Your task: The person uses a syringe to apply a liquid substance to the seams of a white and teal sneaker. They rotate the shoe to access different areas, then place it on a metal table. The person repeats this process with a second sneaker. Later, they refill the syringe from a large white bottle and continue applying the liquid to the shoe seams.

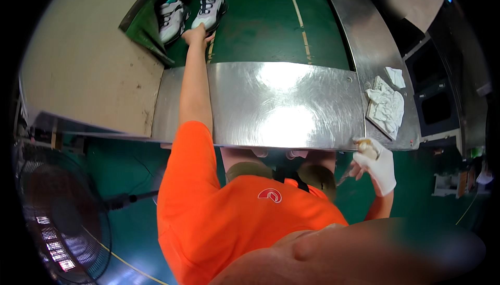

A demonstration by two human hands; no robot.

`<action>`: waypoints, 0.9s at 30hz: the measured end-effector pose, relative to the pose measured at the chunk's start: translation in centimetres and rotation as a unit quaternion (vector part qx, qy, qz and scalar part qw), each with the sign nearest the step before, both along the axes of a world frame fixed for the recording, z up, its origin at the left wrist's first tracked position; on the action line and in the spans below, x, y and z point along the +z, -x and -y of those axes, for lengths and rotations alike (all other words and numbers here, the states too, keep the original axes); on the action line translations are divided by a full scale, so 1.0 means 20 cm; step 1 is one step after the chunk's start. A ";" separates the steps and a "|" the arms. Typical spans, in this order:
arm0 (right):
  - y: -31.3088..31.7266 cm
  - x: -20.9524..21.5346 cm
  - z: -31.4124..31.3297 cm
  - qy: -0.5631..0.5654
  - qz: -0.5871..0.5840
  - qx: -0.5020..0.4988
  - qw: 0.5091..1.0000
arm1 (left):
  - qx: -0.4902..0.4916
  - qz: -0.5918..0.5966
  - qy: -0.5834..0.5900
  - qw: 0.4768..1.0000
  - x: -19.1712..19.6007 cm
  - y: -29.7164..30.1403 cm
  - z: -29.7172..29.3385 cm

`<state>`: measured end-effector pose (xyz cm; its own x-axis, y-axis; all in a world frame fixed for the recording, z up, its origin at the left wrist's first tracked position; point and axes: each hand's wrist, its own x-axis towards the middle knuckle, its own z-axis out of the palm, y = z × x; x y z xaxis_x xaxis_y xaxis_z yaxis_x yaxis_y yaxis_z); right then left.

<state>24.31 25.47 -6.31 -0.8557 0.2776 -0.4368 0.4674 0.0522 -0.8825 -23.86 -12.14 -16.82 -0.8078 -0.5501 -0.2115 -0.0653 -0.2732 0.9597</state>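
My bare left hand (196,35) reaches far forward, its fingers closed on the near end of a white and black sneaker (208,12). A second, similar sneaker (173,20) lies just to the left, by a green cloth flap. My right hand (376,166), in a white glove with a yellowish-brown stain at the fingertips, hangs low at the near right edge of the bench. Its fingers are curled, and a thin, dark, slender thing (344,175) sticks out beneath them; its kind is too blurred to tell.
A green belt (260,29) runs away from a shiny metal plate (239,108). At the right, crumpled white cloth (385,105) lies on the metal ledge. A beige board (88,61) borders the left side. A fan (65,217) stands at the lower left.
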 end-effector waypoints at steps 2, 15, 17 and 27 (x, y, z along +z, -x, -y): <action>-0.07 0.03 0.03 0.060 -0.049 0.029 0.997 | -0.109 0.031 0.124 0.986 0.03 -0.13 -0.05; 0.30 -0.38 0.57 0.738 -0.133 0.173 0.638 | -0.576 -0.163 -0.161 0.785 0.24 -1.71 -0.46; 0.36 -0.40 0.59 0.814 -0.073 0.148 0.558 | -0.546 -0.192 -0.169 0.798 0.26 -1.67 -0.46; 0.64 -0.34 0.64 -0.202 -0.339 0.189 0.899 | -0.537 -0.027 -0.236 0.809 0.16 -1.21 -0.51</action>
